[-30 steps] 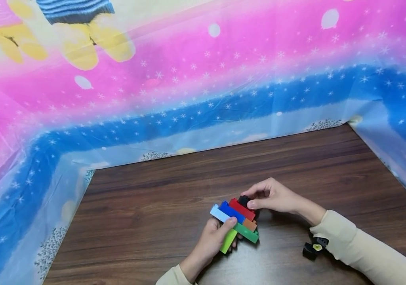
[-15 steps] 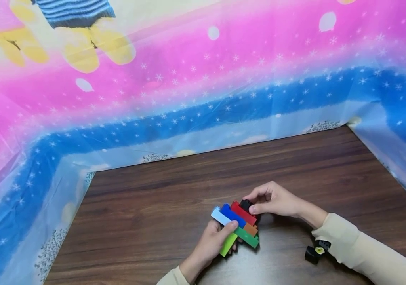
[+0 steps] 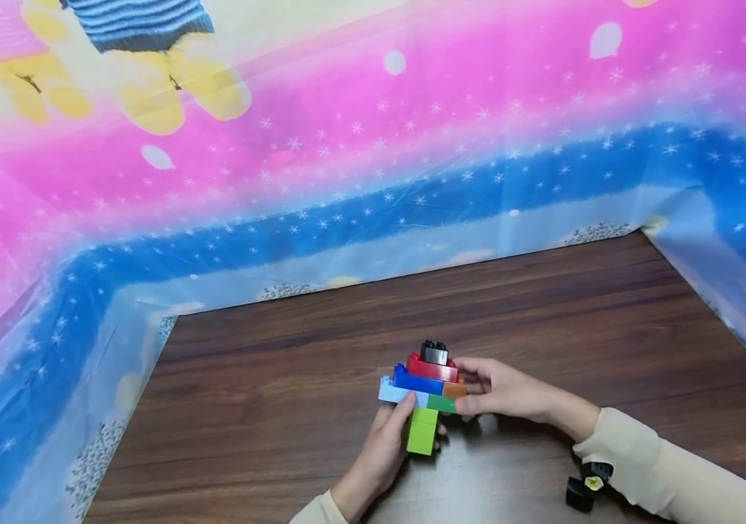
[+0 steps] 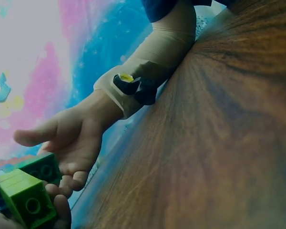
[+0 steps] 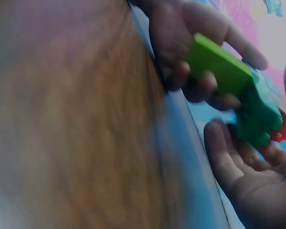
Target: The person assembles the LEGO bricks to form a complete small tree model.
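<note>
In the head view my left hand [image 3: 379,444] grips a build of stacked toy building bricks, its thumb over the light blue brick [image 3: 394,391]. Lime bricks [image 3: 422,433] form the stem below. Above come a green brick [image 3: 441,403], blue brick [image 3: 417,380], orange brick [image 3: 454,390], red brick [image 3: 431,370] and, on top, a black brick [image 3: 436,354]. My right hand [image 3: 504,389] is at the build's right side, thumb overlapping the green brick's end. In the right wrist view, its loosely bent fingers [image 5: 221,155] lie under the green brick, with the thumb apart.
The build is held above a dark wood-grain table [image 3: 294,378]. A pink and blue printed cloth [image 3: 346,182] hangs behind and along the sides. A small black device [image 3: 585,486] with a yellow mark sits at my right cuff.
The build has turned from tilted to nearly upright. My right hand has left the black brick at the top and come down to the green and orange bricks at the side.
</note>
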`<action>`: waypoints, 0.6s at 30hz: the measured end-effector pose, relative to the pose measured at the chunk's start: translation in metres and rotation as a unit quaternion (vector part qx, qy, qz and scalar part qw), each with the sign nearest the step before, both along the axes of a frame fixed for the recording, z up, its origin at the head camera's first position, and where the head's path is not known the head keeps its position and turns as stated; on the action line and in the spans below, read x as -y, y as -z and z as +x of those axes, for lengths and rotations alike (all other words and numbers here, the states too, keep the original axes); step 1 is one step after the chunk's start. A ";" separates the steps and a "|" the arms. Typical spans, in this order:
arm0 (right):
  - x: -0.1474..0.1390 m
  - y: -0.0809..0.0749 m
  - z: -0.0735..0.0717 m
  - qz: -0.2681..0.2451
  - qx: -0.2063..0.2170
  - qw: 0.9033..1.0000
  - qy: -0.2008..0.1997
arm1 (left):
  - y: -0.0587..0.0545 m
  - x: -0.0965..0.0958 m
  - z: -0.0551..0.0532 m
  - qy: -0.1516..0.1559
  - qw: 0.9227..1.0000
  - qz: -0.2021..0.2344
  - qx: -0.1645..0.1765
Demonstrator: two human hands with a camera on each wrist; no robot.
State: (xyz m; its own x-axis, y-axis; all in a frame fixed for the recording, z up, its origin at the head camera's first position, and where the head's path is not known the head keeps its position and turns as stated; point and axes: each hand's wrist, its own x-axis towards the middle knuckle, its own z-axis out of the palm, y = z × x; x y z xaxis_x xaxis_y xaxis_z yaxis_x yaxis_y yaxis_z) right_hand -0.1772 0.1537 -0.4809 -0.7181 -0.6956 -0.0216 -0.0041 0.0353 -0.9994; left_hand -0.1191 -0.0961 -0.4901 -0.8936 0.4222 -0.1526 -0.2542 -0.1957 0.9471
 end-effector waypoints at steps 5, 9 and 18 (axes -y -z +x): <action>0.001 -0.001 0.006 0.011 -0.003 1.000 0.002 | -0.003 -0.002 -0.001 0.015 1.000 0.025 -0.007; -0.001 -0.003 0.006 0.007 -0.033 0.999 0.015 | -0.005 -0.003 0.001 0.010 1.000 0.028 -0.001; -0.021 -0.009 0.013 0.006 -0.074 0.997 0.022 | -0.008 0.003 0.002 -0.004 0.999 -0.006 -0.052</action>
